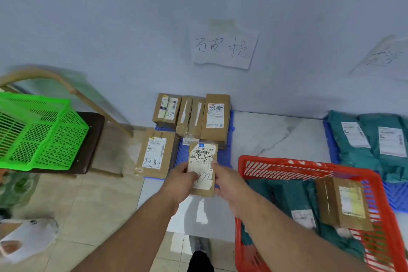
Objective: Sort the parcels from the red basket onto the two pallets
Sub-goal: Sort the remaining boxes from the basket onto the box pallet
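A small cardboard parcel (204,157) with a white label and handwriting is held over the near edge of the left blue pallet (227,157). My left hand (180,180) grips its left side and my right hand (227,180) its right side. That pallet carries several cardboard boxes (215,117). The red basket (284,165) at the lower right holds teal bags (287,196) and a cardboard box (341,202). The right blue pallet (395,199) carries teal bag parcels (371,139).
A green basket (37,130) sits on a dark-seated chair (92,139) at the left. A white plastic bag (26,236) lies on the tiled floor. Handwritten paper signs (225,48) hang on the wall above each pallet. My dark shoe (199,260) shows at the bottom.
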Available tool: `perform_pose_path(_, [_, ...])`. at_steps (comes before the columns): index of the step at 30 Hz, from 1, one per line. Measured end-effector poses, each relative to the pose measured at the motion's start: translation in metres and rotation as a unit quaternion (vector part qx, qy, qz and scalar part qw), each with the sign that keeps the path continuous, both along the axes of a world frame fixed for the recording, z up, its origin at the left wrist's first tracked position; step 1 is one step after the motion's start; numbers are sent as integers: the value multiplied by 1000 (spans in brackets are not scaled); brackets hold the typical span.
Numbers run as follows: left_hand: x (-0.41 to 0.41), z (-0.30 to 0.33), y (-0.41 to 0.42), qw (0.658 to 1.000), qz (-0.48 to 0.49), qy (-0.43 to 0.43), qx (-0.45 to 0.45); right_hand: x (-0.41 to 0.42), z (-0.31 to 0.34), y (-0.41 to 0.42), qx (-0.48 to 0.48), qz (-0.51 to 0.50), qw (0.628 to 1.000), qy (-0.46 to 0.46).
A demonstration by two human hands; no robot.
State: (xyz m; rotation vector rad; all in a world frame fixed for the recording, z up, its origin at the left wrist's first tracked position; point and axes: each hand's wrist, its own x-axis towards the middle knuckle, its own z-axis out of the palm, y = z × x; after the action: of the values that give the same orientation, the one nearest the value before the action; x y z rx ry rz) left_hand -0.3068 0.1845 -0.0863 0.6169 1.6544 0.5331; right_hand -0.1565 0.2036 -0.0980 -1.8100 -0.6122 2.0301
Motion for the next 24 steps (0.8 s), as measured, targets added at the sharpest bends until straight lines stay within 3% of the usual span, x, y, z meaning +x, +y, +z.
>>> perform_pose_path(11, [-52, -131, 52, 995, -17, 53, -81, -75, -129, 49, -93, -59, 994, -26])
perform_pose_path(24, [-52, -163, 54, 995, -21, 61, -70, -87, -162, 57, -94, -26, 995, -34])
